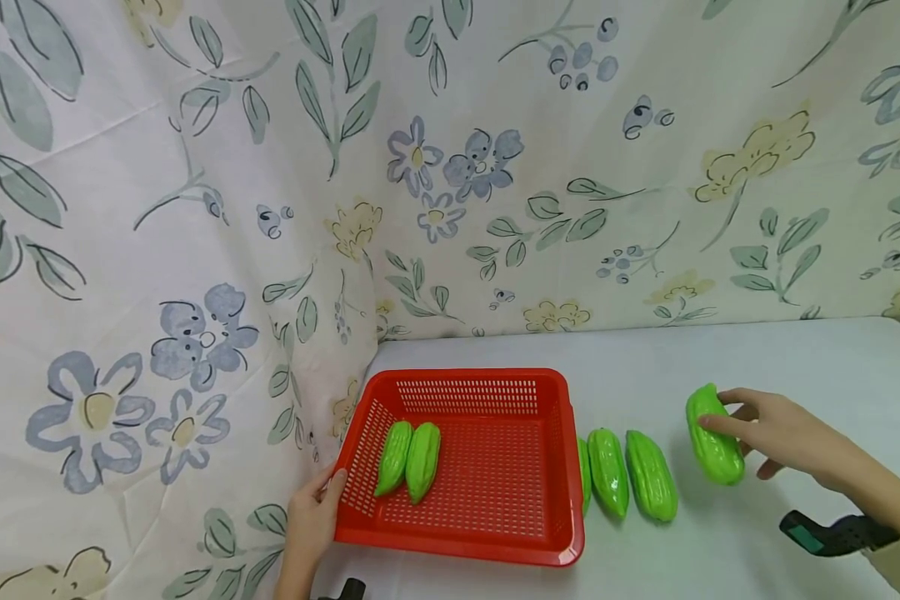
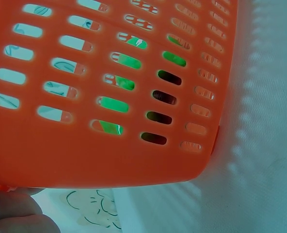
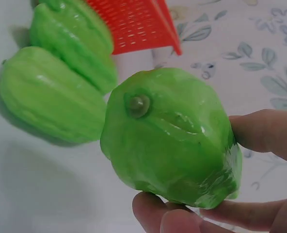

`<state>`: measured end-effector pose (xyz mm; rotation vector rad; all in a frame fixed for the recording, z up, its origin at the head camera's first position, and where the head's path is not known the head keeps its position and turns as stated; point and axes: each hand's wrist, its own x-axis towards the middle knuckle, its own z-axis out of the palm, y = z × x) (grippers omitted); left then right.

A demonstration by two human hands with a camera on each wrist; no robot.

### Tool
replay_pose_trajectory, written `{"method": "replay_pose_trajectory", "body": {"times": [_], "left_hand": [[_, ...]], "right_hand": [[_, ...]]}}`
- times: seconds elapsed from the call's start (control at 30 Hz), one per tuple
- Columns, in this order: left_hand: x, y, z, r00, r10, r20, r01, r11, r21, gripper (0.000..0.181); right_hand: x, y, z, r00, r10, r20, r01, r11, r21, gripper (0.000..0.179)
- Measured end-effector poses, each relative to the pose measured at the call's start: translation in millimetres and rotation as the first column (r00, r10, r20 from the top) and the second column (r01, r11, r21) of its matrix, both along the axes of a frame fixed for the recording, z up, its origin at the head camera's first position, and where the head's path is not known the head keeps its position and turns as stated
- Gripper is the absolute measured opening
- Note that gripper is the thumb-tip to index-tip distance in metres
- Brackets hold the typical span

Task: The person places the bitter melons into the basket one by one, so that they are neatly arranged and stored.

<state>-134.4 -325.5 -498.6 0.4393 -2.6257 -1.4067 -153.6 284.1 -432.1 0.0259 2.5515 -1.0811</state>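
My right hand [image 1: 783, 429] holds a bright green, ridged bitter gourd [image 1: 712, 446] above the right part of the table, thumb on one side and fingers on the other. In the right wrist view the gourd [image 3: 167, 141] shows its stubby stem end. With my left hand [image 1: 309, 518] I grip the left rim of a red plastic basket [image 1: 487, 546], near its front corner. Two more gourds [image 1: 422, 462] lie side by side inside the basket, toward its left. The left wrist view shows the slotted basket wall [image 2: 95, 160] up close, with green behind the slots.
Right of the basket, a row of gourds lies on the white table [image 1: 765, 367]: one partly hidden by the rim, then a middle gourd [image 1: 609, 473] and a right one [image 1: 651, 477]. A flowered curtain [image 1: 450, 167] hangs behind and to the left.
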Motion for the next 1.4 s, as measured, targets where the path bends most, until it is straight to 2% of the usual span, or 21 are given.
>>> {"method": "replay_pose_trajectory", "body": {"times": [0.33, 0.47, 0.67, 0.83, 1.13, 1.4], "left_hand": [[0.6, -0.3, 0.3, 1.0, -0.009, -0.007, 0.009, 1.0, 0.006, 0.059], [0.3, -0.2, 1.2, 1.0, -0.008, -0.001, 0.009, 1.0, 0.025, 0.059], [0.4, -0.3, 2.6, 1.0, -0.011, -0.007, 0.011, 1.0, 0.022, 0.059], [0.0, -0.8, 0.8, 1.0, -0.009, -0.002, 0.009, 1.0, 0.019, 0.06], [-0.5, -1.2, -1.6, 1.0, 0.0, 0.006, 0.0, 1.0, 0.002, 0.06], [0.3, -0.4, -0.1, 1.0, -0.004, -0.016, 0.004, 1.0, 0.006, 0.057]], "right_hand": [[2.5, -0.6, 35.9, 0.997, -0.02, -0.069, 0.02, 1.0, -0.013, 0.084], [3.5, -3.4, 44.2, 0.997, -0.026, -0.069, 0.024, 0.999, -0.029, 0.085], [2.7, -16.0, 44.2, 0.999, 0.005, -0.032, -0.01, 0.99, -0.142, 0.08], [-1.0, -30.7, 44.1, 0.999, 0.024, -0.041, -0.032, 0.978, -0.206, 0.078], [-18.2, -69.3, 45.3, 0.998, 0.041, -0.052, -0.053, 0.967, -0.248, 0.081], [-31.0, -106.1, 50.1, 0.996, 0.056, -0.074, -0.075, 0.955, -0.287, 0.081]]}}
